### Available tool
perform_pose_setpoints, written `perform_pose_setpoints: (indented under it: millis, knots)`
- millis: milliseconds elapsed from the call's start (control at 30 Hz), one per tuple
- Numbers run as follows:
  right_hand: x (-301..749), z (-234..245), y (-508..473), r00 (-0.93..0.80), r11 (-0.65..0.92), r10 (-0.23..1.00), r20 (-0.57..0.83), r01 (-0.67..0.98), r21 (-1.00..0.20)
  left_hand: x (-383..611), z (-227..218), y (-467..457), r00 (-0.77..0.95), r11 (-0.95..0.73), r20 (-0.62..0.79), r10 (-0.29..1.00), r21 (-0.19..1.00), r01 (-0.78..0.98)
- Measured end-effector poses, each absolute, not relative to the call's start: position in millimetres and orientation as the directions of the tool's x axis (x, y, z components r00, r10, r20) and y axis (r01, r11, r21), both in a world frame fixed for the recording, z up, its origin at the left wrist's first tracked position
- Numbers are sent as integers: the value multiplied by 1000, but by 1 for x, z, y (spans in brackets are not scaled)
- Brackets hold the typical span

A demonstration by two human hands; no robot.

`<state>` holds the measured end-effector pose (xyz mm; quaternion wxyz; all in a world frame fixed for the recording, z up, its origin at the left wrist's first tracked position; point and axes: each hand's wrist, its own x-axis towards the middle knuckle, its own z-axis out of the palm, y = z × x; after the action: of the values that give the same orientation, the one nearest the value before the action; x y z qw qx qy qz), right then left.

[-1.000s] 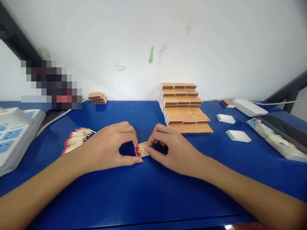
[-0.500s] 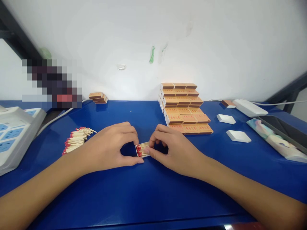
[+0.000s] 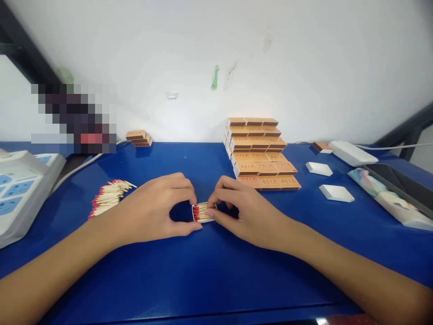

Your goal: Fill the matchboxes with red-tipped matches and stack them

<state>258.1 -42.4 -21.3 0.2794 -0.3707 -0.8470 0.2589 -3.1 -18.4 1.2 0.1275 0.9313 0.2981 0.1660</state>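
A small white matchbox tray (image 3: 204, 221) lies on the blue table in front of me, filled with red-headed matches (image 3: 200, 211) whose heads point left. My left hand (image 3: 160, 205) curves round the tray's left end, index fingertip at the far corner and thumb at the near side. Over the tray's right part, my right hand (image 3: 241, 210) has thumb and index finger pinched together on the matches; its other fingers curl in behind. The tray's right end is partly hidden by these fingers. Beside my left wrist lies a loose pile of matches (image 3: 107, 197), partly covered by the forearm.
Matchboxes (image 3: 260, 155) are stacked in steps by the wall, with a smaller stack (image 3: 138, 138) to their left. White trays (image 3: 336, 193), a single matchbox (image 3: 322, 147), a white block (image 3: 352, 152) and a patterned pouch (image 3: 392, 198) are at right. Power strips (image 3: 30, 194) stand at left.
My right thumb and index finger have shifted slightly left over the matches, and more of the tray's right end shows. My left hand has hardly moved.
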Motion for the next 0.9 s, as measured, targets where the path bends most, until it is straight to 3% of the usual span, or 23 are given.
perform_pose_setpoints:
  millis: [900]
  knots:
    - [261, -28, -39, -562, 633, 754, 339, 486, -602, -4, 2, -20, 775, -820, 283, 565, 299, 489]
